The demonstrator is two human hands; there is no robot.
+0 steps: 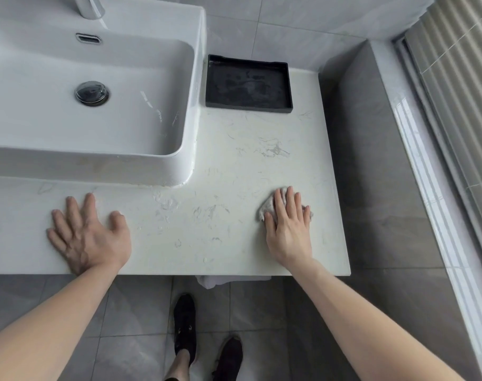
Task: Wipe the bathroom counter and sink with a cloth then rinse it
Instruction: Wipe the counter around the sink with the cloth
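A white marble-look counter (228,166) carries a white rectangular sink (162,86) at the left, with a chrome drain (91,93) in its basin. My right hand (289,229) lies flat with straight fingers on a small grey-white cloth (267,206), pressing it onto the counter near the right front. The cloth shows past my fingertips and thumb side. My left hand (88,235) rests flat and spread on the counter in front of the sink, holding nothing.
A black shallow tray (248,82) sits at the back, right of the sink. The chrome faucet (90,5) stands at the top left. A grey tiled ledge (377,160) borders the counter's right side. Below the front edge are the floor and my dark shoes (184,331).
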